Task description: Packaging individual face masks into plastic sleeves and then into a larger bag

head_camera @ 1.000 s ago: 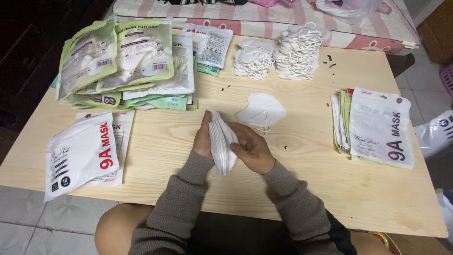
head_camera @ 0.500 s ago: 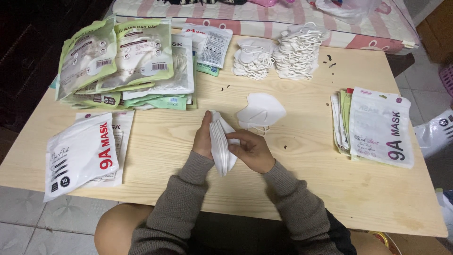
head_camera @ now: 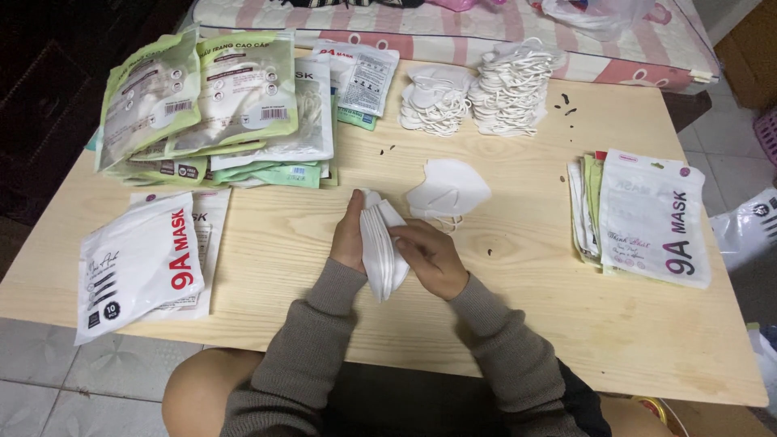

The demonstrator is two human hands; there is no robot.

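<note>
Near the front edge of the wooden counter [head_camera: 518,324], both hands grip a stack of folded white masks [head_camera: 382,255] stood on edge. The left hand [head_camera: 350,235] wraps its fingers around the far-left side of the stack, and the right hand [head_camera: 433,257] presses against the right side, fingers curled onto the mask faces, so the stack is pinched between the two. Grey-brown knit sleeves cover both forearms.

Just beyond the hands, a single white mask [head_camera: 447,192] lies flat on the counter, its ear loops trailing toward the right hand. Farther back stand two piles of loose white masks [head_camera: 477,95] with tangled ear loops, side by side. At the back left, green and white mask packets [head_camera: 218,105] lie overlapping in a heap. At the front left, a filled white pouch [head_camera: 137,263] with red lettering rests on flatter ones. On the right side, a stack of empty pouches [head_camera: 647,214] lies well apart from the hands. Small dark specks dot the counter. A striped pink bed [head_camera: 453,24] borders the counter's far edge.
</note>
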